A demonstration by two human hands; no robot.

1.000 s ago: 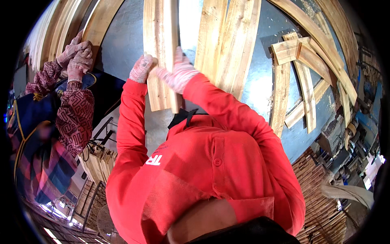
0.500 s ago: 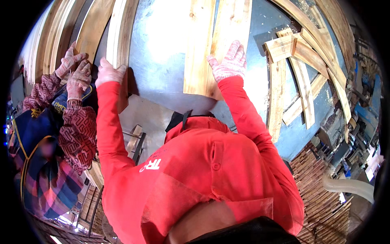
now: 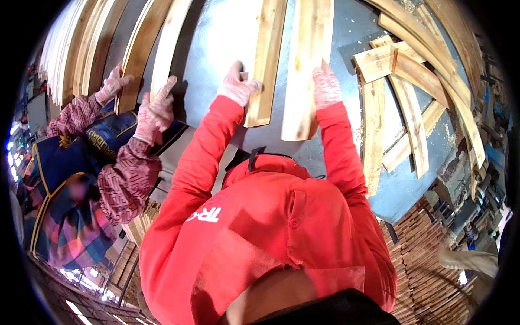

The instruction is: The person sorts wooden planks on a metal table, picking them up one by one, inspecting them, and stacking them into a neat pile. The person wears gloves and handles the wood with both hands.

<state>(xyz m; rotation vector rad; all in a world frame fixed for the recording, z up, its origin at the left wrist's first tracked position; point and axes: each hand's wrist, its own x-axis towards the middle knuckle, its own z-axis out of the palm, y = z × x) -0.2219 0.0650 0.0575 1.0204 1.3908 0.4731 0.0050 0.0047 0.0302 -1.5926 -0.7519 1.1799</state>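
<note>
Two pale wooden boards lie lengthwise on the metal table (image 3: 211, 65), with a gap between them. My left hand (image 3: 238, 85), in a whitish knit glove, is at the left edge of the left board (image 3: 266, 70). Its thumb is spread from the fingers and reaches that edge. My right hand (image 3: 326, 89), gloved alike, is closed around the right edge of the right board (image 3: 302, 81). That board is turned slightly, so part of its side face shows. The fingertips of my right hand are hidden.
At left a co-worker's gloved hands (image 3: 154, 116) are at separate boards (image 3: 142, 49); more boards (image 3: 70, 54) stand in a row beyond. Crossed offcut strips (image 3: 409, 119) and sawdust lie on the right. Stacked wood (image 3: 422, 260) and a pale hose (image 3: 468, 260) are at lower right.
My left hand has moved right, from the left-hand boards to the left middle board. My right hand has shifted from its board's top to the right edge. The middle boards are farther apart.
</note>
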